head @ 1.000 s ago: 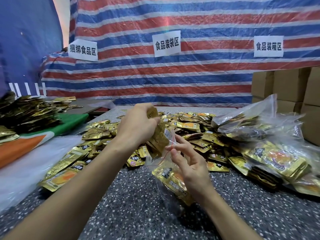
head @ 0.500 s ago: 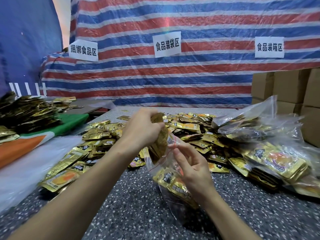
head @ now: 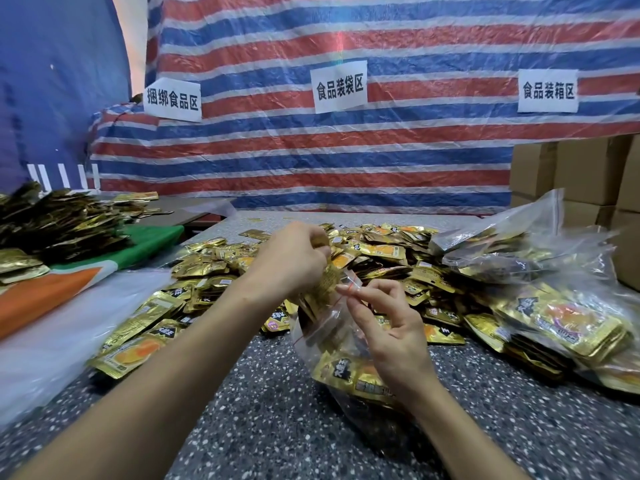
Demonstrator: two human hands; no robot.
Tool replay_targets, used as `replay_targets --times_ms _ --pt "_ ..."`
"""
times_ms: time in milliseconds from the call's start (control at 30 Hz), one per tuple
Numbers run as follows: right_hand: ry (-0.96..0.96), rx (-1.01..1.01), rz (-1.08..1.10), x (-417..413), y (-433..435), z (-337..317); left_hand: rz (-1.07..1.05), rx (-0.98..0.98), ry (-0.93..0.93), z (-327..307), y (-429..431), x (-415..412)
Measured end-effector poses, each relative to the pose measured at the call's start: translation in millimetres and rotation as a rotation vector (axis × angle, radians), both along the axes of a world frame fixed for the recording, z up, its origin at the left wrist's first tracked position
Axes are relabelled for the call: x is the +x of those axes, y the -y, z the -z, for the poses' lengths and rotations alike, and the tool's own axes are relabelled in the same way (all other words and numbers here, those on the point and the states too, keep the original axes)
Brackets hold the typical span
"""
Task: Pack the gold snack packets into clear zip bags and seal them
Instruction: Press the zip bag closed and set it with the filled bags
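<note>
Sinking deeper into the zip bag mouth than a second ago: stack of gold packets, being clenched in left hand. Pinching bag's red-striped rim with right hand, keeping mouth spread. Resting bag on speckled table, earlier packets lying in its bottom. Lying just behind: loose packet pile. Sitting at right: filled bags.

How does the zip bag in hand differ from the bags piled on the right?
The held zip bag is pinched up by the right hand, mouth open, partly filled; the piled bags lie untouched, stuffed fuller. Both are clear and hold gold packets.
</note>
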State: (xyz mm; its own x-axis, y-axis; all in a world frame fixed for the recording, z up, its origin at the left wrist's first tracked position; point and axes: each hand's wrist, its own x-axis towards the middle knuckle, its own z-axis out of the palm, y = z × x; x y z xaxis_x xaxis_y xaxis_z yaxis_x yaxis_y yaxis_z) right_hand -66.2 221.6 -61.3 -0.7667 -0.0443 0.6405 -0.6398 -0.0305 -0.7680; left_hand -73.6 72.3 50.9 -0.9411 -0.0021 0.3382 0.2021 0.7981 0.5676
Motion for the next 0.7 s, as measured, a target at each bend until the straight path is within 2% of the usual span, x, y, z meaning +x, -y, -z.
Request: replay_targets --times_ms 300,467,533,633,700 --pt "0.052 -0.053 -0.117 2 -1 -2 -0.089 0.07 -0.062 4 1 -5" --pt "0.089 -0.08 -0.204 5 3 -3 -0.01 0.038 0.11 13 -11 -4" --pt "0.085 -0.1 -0.211 5 1 -4 -0.006 0.106 0.087 16 -15 -4" --pt "0.099 -0.219 -0.201 1 -6 -8 0.067 0.365 0.087 16 -18 1" --pt "0.099 -0.325 -0.215 -4 -10 -10 0.166 0.381 0.053 16 -15 6"
